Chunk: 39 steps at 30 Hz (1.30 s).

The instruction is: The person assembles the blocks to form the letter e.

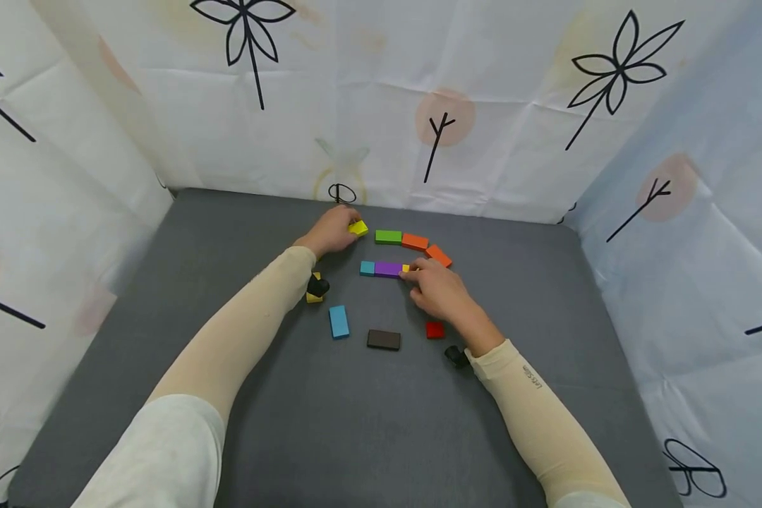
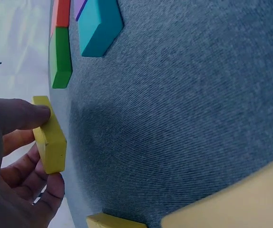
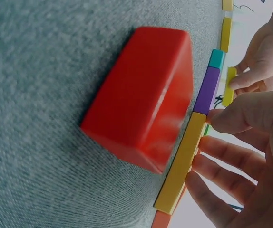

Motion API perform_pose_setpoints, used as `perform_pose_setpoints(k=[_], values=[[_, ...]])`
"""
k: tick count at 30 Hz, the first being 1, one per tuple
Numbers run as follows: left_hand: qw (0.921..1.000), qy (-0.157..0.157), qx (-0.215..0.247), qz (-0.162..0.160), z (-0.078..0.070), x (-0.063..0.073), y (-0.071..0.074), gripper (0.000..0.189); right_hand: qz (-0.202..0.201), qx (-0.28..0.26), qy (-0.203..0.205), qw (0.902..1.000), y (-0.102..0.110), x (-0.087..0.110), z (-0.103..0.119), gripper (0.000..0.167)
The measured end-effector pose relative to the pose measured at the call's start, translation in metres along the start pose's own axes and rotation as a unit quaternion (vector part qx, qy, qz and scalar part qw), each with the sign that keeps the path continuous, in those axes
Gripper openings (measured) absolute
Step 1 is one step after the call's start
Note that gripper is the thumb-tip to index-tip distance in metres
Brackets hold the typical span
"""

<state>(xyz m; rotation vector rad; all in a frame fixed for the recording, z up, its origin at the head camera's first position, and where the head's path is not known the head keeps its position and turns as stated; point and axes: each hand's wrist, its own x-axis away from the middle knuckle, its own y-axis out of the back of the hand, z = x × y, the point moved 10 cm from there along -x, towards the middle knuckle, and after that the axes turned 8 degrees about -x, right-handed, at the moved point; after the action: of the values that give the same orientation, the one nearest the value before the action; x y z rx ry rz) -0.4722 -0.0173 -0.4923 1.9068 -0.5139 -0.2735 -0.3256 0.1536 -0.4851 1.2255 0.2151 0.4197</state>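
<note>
My left hand [image 1: 335, 230] is at the far side of the table, pinching a yellow block [image 2: 52, 142] between thumb and fingers. Just right of it lies a green block [image 1: 388, 238], followed by two orange blocks [image 1: 415, 242] that bend toward me. Nearer me runs a straight row: a small teal block [image 1: 367, 268], a purple block [image 1: 387, 269] and an orange-yellow block [image 3: 181, 164]. The fingertips of my right hand [image 1: 443, 291] touch the top edge of the orange-yellow block, fingers fairly straight and thumb by its purple end. From above, this hand covers most of that block.
Closer to me lie a light blue block [image 1: 339, 322], a dark brown block [image 1: 384, 340] and a red block [image 1: 434, 330]. Yellow blocks [image 1: 314, 297] sit by my left wrist, partly hidden by its camera. Patterned white curtains [image 1: 381, 127] border the grey table [image 1: 368, 423].
</note>
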Motion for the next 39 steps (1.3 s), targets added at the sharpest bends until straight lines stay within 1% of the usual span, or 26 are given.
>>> perform_pose_setpoints(k=[5, 8, 13, 22, 27, 34, 39], values=[[0.9999, 0.001, -0.004, 0.016, -0.002, 0.002, -0.004, 0.044, -0.001, -0.003, 0.002, 1.0, 0.001, 0.001, 0.001, 0.042], [0.9999, 0.002, -0.004, 0.015, -0.003, 0.001, -0.004, 0.044, 0.001, -0.003, 0.001, 1.0, 0.001, 0.0, 0.001, 0.042], [0.9999, 0.0, -0.004, 0.016, -0.008, 0.0, -0.003, 0.044, -0.001, -0.004, 0.005, 1.0, 0.003, 0.0, 0.001, 0.043], [0.9997, -0.001, -0.008, 0.024, -0.01, -0.003, -0.011, 0.043, -0.002, -0.005, 0.003, 1.0, 0.002, 0.0, 0.002, 0.041], [0.9996, -0.002, -0.009, 0.028, -0.012, -0.001, -0.011, 0.044, -0.001, -0.003, 0.001, 1.0, 0.002, 0.001, 0.002, 0.041], [0.9994, 0.008, -0.003, 0.035, -0.012, 0.002, -0.014, 0.045, 0.001, 0.003, 0.005, 1.0, 0.002, 0.0, 0.002, 0.042], [0.9995, 0.005, -0.001, 0.032, -0.014, 0.001, -0.015, 0.045, 0.003, 0.002, 0.003, 1.0, 0.002, 0.001, 0.001, 0.042]])
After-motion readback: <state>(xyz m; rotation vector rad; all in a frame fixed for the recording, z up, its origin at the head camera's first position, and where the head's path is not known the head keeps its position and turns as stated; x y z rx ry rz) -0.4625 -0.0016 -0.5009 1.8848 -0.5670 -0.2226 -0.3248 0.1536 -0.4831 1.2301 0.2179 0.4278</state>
